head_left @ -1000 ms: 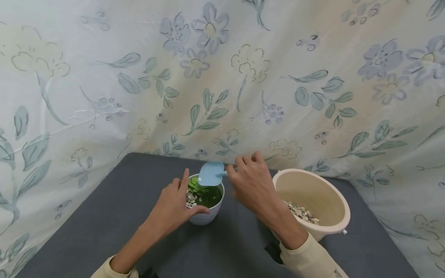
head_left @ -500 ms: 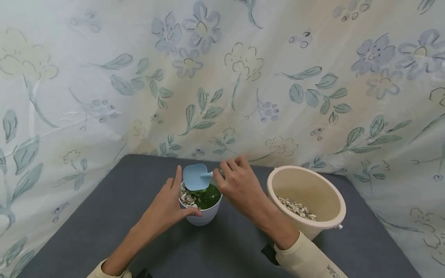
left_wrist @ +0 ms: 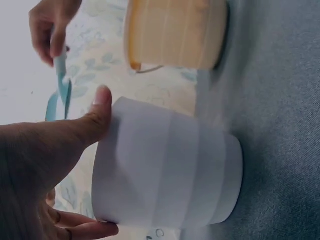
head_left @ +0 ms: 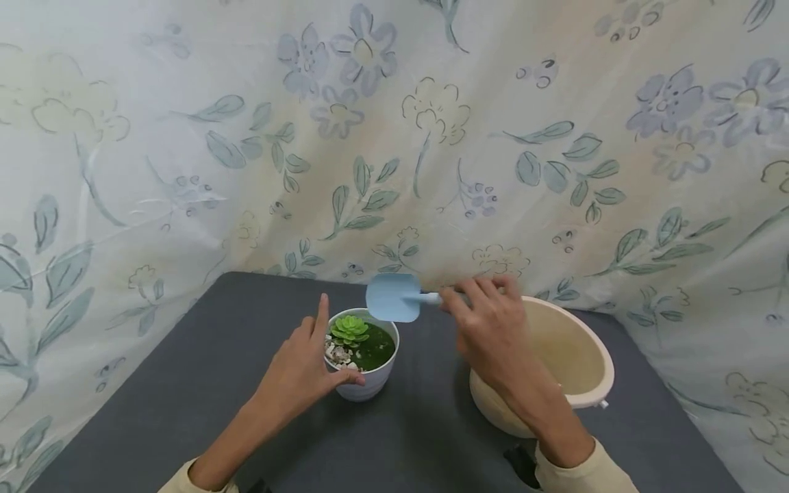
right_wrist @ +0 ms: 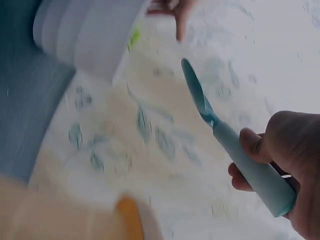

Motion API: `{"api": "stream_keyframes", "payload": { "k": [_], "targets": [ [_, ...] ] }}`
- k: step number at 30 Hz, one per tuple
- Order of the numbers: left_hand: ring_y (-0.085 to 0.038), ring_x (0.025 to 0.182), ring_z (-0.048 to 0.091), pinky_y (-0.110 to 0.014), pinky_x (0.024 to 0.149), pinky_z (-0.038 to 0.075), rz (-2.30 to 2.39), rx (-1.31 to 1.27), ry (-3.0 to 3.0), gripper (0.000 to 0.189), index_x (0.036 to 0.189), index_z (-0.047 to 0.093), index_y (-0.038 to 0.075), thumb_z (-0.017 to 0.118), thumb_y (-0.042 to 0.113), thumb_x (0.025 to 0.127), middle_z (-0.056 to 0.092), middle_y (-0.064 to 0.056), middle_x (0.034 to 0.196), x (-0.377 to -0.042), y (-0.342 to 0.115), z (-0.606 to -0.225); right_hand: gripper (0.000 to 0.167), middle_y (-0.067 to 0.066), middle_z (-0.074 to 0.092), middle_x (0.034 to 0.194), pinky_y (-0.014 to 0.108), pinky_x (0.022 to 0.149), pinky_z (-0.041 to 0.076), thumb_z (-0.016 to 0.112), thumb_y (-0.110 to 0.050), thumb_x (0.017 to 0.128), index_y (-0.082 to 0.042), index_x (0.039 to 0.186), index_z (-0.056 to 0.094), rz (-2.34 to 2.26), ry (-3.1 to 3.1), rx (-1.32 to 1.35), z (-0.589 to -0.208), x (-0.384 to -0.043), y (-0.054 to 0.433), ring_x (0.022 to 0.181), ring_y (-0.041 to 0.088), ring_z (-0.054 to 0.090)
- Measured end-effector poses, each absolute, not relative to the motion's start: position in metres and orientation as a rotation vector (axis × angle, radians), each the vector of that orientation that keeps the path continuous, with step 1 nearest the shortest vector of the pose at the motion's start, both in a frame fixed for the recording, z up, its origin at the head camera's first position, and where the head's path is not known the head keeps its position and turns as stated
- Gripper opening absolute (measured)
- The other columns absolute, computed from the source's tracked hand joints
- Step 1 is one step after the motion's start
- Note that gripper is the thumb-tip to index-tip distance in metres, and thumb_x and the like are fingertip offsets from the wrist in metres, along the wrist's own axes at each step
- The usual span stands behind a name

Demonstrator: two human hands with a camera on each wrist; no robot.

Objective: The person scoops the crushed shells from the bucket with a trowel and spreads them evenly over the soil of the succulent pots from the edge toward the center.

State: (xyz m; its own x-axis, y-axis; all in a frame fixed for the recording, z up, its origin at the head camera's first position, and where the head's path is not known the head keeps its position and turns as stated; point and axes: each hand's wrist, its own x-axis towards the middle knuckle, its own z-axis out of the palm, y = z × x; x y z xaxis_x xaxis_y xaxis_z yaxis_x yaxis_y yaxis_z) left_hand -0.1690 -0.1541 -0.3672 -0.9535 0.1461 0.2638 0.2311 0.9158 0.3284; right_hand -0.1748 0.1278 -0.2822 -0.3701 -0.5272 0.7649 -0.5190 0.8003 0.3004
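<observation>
A white ribbed flowerpot stands upright on the table, holding a bright green succulent, a dark green mossy patch and pale pebbles. My left hand holds the pot from its left side. Its thumb rests at the near rim, other fingers reach round the far side, and the index finger points up. My right hand grips the handle of a light blue hand trowel. The trowel's blade hovers up and right of the pot's rim, with no pebbles visible on it.
A beige bucket stands right of the pot, partly covered by my right forearm, which hides the pebbles inside. A dark grey cloth covers the table. Behind hangs a floral curtain.
The trowel passed leftward over the succulent, then moved back right with my right hand, away from the pot toward the bucket. My left hand stays at the pot.
</observation>
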Motion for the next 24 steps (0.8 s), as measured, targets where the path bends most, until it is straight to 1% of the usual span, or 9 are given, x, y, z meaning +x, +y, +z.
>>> {"api": "stream_keyframes", "payload": {
  "k": [3,7,11,13,15,17,19,22,24],
  "targets": [
    [-0.016,0.066,0.045,-0.027,0.055,0.038,-0.427,-0.289,-2.792,0.137,0.168,0.015,0.004,0.083,0.073,0.071,0.062,-0.015,0.107,-0.168,-0.15,-0.369,0.014,0.014,0.075,0.089,0.05,0.084,0.044,0.083,-0.002,0.085,-0.001,0.098,0.078,0.067,-2.046,0.708,-0.278,-0.171,0.155,0.085,0.033,0.07],
    [-0.015,0.065,0.043,-0.027,0.053,0.036,-0.348,-0.274,-2.729,0.137,0.167,0.021,0.004,0.078,0.08,0.068,0.061,-0.012,0.103,-0.164,-0.143,-0.372,0.012,0.015,0.076,0.089,0.051,0.08,0.042,0.081,-0.004,0.087,-0.001,0.098,0.078,0.09,-2.066,0.641,-0.276,-0.164,0.192,0.082,0.035,0.07],
    [-0.014,0.06,0.04,-0.026,0.052,0.034,-0.267,-0.29,-2.693,0.138,0.167,0.023,0.005,0.07,0.088,0.068,0.06,-0.009,0.095,-0.162,-0.136,-0.373,0.012,0.017,0.075,0.088,0.053,0.079,0.038,0.08,-0.002,0.086,0.0,0.098,0.078,0.08,-2.115,0.545,-0.275,-0.154,0.229,0.081,0.037,0.07],
    [-0.013,0.057,0.039,-0.028,0.053,0.037,-0.201,-0.292,-2.674,0.136,0.167,0.025,0.006,0.066,0.091,0.069,0.061,-0.008,0.091,-0.162,-0.133,-0.371,0.013,0.017,0.075,0.086,0.053,0.078,0.036,0.08,0.001,0.085,0.0,0.097,0.078,0.069,-2.133,0.5,-0.274,-0.149,0.246,0.078,0.037,0.069],
    [-0.015,0.058,0.042,-0.032,0.057,0.042,-0.136,-0.276,-2.655,0.131,0.166,0.028,0.01,0.063,0.092,0.07,0.062,-0.007,0.088,-0.163,-0.131,-0.367,0.017,0.017,0.075,0.085,0.052,0.076,0.035,0.082,0.005,0.08,0.001,0.096,0.078,0.048,-2.151,0.462,-0.272,-0.145,0.262,0.077,0.037,0.069],
    [-0.018,0.063,0.049,-0.038,0.064,0.048,-0.087,-0.263,-2.624,0.124,0.165,0.033,0.013,0.063,0.09,0.073,0.063,-0.008,0.089,-0.165,-0.129,-0.363,0.022,0.017,0.075,0.083,0.051,0.073,0.034,0.084,0.008,0.075,0.0,0.094,0.079,0.015,-2.176,0.434,-0.271,-0.142,0.275,0.076,0.037,0.069],
    [-0.022,0.074,0.055,-0.044,0.072,0.052,-0.115,-0.288,-2.586,0.113,0.164,0.037,0.015,0.065,0.084,0.079,0.063,-0.009,0.092,-0.168,-0.123,-0.358,0.024,0.015,0.076,0.082,0.051,0.071,0.036,0.086,0.009,0.072,-0.001,0.093,0.08,-0.034,-2.204,0.418,-0.271,-0.14,0.287,0.076,0.036,0.07],
    [-0.025,0.089,0.06,-0.047,0.08,0.054,-0.265,-0.452,-2.535,0.097,0.163,0.039,0.016,0.067,0.07,0.088,0.064,-0.011,0.104,-0.174,-0.102,-0.35,0.023,0.014,0.077,0.083,0.053,0.069,0.039,0.088,0.005,0.071,-0.004,0.091,0.081,-0.115,-2.27,0.405,-0.271,-0.14,0.301,0.078,0.036,0.07],
    [-0.026,0.1,0.063,-0.049,0.087,0.055,-0.407,-0.607,-2.52,0.088,0.163,0.039,0.017,0.067,0.063,0.094,0.065,-0.011,0.115,-0.177,-0.084,-0.346,0.022,0.012,0.077,0.084,0.051,0.066,0.042,0.089,0.002,0.071,-0.006,0.09,0.081,-0.161,-2.345,0.4,-0.273,-0.143,0.305,0.08,0.035,0.07]
  ]
}}
